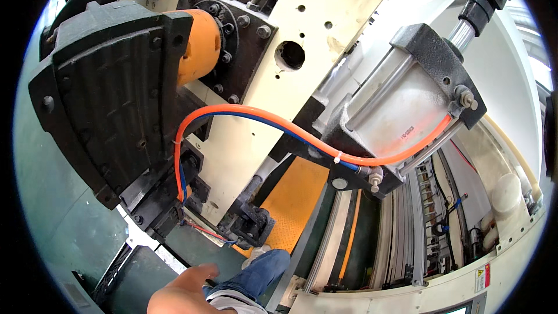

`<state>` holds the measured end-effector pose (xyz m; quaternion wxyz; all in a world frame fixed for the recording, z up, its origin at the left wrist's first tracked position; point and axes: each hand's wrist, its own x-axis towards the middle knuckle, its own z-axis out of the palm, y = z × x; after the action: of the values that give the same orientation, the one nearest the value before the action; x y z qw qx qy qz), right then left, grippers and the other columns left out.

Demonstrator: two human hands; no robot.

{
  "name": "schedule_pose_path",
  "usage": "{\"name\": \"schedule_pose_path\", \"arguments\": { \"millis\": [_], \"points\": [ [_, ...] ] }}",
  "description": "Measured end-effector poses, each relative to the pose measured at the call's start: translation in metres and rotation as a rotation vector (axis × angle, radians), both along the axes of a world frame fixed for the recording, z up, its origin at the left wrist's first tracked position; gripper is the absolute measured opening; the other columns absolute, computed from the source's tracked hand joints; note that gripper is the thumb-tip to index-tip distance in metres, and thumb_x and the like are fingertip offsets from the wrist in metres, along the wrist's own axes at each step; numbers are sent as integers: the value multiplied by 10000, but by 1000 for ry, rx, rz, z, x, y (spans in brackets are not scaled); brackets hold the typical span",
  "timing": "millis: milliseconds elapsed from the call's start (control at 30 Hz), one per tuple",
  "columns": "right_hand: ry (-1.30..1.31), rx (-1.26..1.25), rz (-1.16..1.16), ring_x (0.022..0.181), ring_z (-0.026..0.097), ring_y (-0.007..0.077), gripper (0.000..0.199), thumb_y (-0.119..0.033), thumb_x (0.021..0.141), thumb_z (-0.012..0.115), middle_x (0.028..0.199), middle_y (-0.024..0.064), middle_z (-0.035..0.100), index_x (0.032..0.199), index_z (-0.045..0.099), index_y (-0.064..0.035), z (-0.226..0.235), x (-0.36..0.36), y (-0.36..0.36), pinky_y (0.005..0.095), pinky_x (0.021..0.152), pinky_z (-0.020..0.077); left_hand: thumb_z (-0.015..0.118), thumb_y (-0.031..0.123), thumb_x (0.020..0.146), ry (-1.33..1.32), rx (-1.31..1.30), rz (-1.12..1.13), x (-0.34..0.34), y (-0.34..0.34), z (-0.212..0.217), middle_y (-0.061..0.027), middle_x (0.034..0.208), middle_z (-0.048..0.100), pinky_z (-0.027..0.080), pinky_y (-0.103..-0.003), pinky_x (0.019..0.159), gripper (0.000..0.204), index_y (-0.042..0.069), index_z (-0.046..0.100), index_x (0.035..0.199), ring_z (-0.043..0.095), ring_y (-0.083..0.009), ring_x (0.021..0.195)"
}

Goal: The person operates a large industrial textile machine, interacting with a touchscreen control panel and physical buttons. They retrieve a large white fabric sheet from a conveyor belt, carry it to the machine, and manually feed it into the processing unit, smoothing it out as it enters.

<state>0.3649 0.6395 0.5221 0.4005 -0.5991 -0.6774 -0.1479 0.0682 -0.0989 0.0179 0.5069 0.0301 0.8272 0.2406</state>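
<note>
In the head view, looking down through a fisheye lens, the person's bare left hand [204,271] is at the lower edge, small and blurred, beside a leg in blue denim jeans [264,268]; whether its fingers are apart or closed on anything, I cannot tell. The right hand is out of sight. Nearest above the left hand, a thin red flexible tube [203,230] slants below the machine; no contact shows. Higher up, a thick, glossy, bright orange hose [244,107] arches across the middle, from beside a large black ribbed metal housing [110,99] on the left to a big silver cylinder with black end blocks [401,110] on the right. A slimmer dark blue hose [347,165] follows it, bound to it by a small white plastic tie [337,157], and ends at a metal fitting on the cylinder's lower block. Both hoses look light, springy and smooth, perhaps slippery if oily; the orange one's free arch seems the easiest hold, away from the fittings, with care not to kink it. The cylinder and housing look heavy and rigid, and their bolted mountings leave little to lift.
</note>
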Motion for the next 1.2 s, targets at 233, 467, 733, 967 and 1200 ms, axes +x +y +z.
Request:
{"name": "schedule_pose_path", "arguments": {
  "millis": [233,467,733,967,1200],
  "points": [
    [-207,7,-90,736,669,321,465,-323,922,620,884,176,682,1213,576,37,26,-19,-51,487,629,507,602,310,883,-246,75,150,-45,22,47,-41,762,692,540,-351,563,243,98,701,815,656,-177,641],
    [-30,-181,57,1359,460,437,729,-227,970,624,1507,309,408,1529,253,59,3,-32,-31,452,1116,400,674,302,839,-247,-93,75,-19,-6,43,-111,930,727,601,-394,715,281,51,722,955,715,-212,822],
    [71,-46,115,1178,587,471,604,-185,893,693,1275,305,594,1386,410,19,3,-2,-27,491,1004,467,693,289,770,48,-179,-423,25,-42,-10,-197,1006,682,545,-471,770,388,29,679,1057,674,-337,928],
    [175,-211,47,1172,596,452,555,-218,886,678,1285,267,608,1359,440,-53,28,-47,-67,504,976,476,537,479,935,565,170,-858,-4,-54,-30,-146,927,721,495,-529,826,421,110,741,922,688,-333,891],
    [103,-158,44,1101,629,452,506,-227,882,682,1230,247,637,1300,451,-59,28,-30,-70,530,904,507,616,312,833,1022,396,-1158,-37,-33,-39,-164,843,681,505,-505,736,245,91,722,847,661,-347,812]
  ]
}}
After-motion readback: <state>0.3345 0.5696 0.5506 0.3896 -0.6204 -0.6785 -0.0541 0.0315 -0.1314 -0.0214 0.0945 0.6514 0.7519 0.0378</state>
